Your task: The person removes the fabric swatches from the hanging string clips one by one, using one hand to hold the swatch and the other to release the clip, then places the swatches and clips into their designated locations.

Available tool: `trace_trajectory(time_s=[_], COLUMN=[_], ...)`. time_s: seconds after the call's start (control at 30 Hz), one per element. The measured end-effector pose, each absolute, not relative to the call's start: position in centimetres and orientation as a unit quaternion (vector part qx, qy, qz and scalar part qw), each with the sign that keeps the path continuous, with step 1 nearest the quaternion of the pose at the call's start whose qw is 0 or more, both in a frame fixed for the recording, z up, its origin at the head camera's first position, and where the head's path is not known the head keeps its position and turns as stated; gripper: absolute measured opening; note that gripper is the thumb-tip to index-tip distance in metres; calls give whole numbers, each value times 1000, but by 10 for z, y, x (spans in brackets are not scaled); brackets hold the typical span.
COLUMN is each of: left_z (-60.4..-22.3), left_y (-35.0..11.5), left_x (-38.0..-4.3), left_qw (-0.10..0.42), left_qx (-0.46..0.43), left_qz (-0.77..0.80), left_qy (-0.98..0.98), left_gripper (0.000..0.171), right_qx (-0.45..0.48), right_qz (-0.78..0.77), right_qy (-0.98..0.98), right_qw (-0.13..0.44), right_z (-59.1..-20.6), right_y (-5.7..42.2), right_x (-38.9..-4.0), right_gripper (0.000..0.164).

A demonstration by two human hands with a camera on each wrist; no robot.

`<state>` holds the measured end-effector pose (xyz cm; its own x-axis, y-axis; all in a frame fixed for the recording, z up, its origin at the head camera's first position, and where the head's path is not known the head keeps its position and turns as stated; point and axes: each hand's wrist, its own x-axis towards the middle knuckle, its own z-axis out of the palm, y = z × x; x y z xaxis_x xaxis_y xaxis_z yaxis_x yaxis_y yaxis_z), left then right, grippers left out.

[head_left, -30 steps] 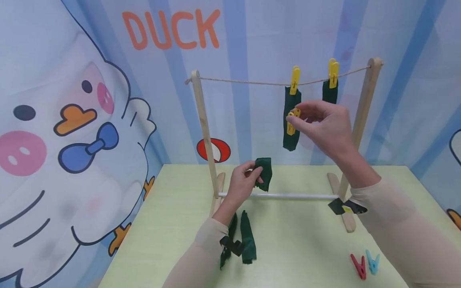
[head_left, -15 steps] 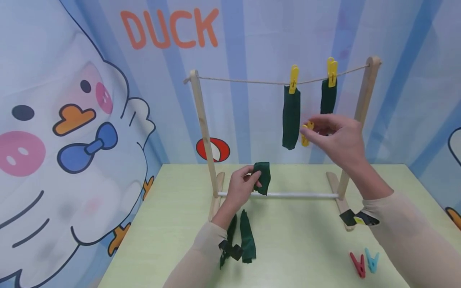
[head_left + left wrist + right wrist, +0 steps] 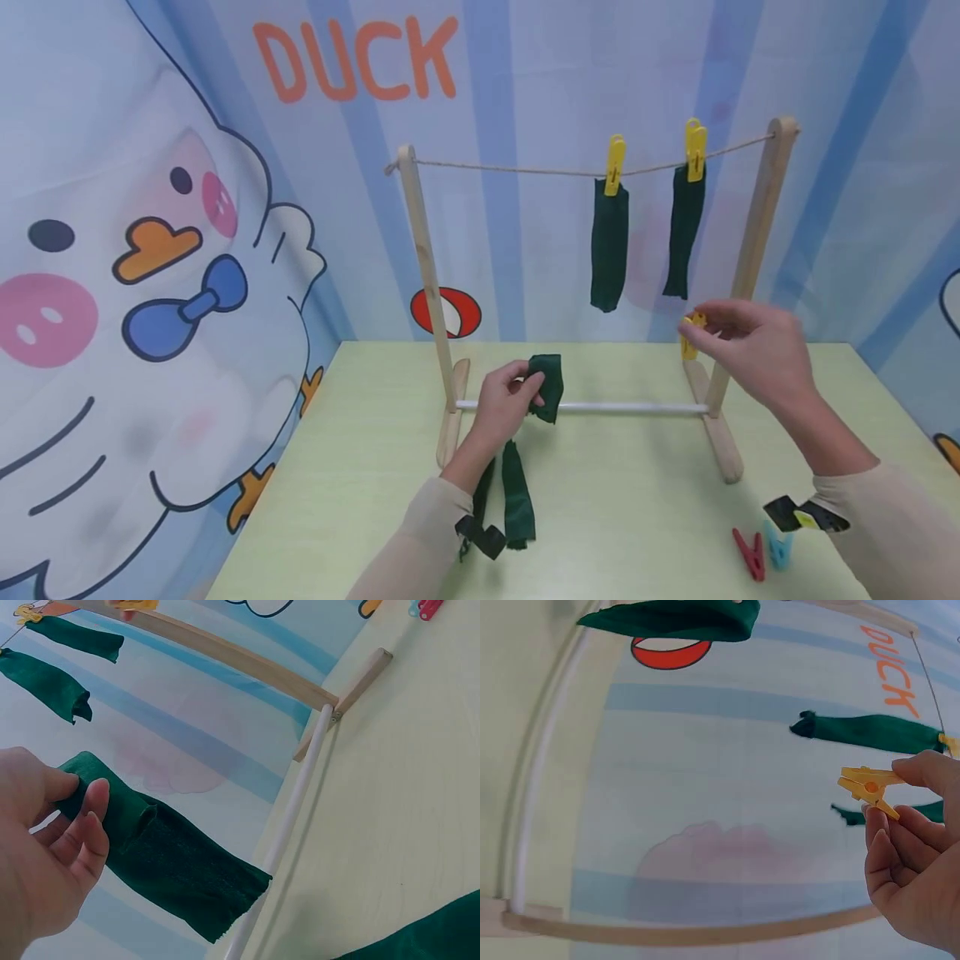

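My left hand (image 3: 501,402) pinches a dark green cloth strip (image 3: 180,855) near its upper end, between thumb and fingers; the rest hangs down in front of the white crossbar (image 3: 630,408). A yellow clothespin (image 3: 870,787) is held by its handle ends between the thumb and fingers of my right hand (image 3: 761,346), beside the right post. Two green strips, one in the middle (image 3: 610,246) and one nearer the right post (image 3: 684,233), hang from the rope (image 3: 510,170). Yellow clothespins (image 3: 615,167) fix them there.
A wooden post (image 3: 427,283) stands at the left end of the rope, another (image 3: 757,233) at the right. More green strips (image 3: 517,500) lie on the table by my left forearm. A red clothespin (image 3: 750,554) and a light blue clothespin (image 3: 780,550) lie front right.
My right hand has moved down and to the right with the yellow clothespin, away from the middle hanging strip. My left hand has lowered slightly, still pinching its cloth strip.
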<state>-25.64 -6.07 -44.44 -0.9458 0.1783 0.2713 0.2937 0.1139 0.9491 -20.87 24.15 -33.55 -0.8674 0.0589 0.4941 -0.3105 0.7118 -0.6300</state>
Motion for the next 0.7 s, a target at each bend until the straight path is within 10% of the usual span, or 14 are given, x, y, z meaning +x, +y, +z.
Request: trace_trajectory(time_s=[0.7], left_z=[-463], left_y=[-68], left_x=[-226], left_qw=[5], left_qx=[-120], left_qz=[-655], left_qy=[-746], left_gripper=[19], right_qx=[4], right_qz=[364], right_qy=[-909], right_qw=[203], right_z=[-406], right_y=[300], right_x=[-178], right_gripper=[41])
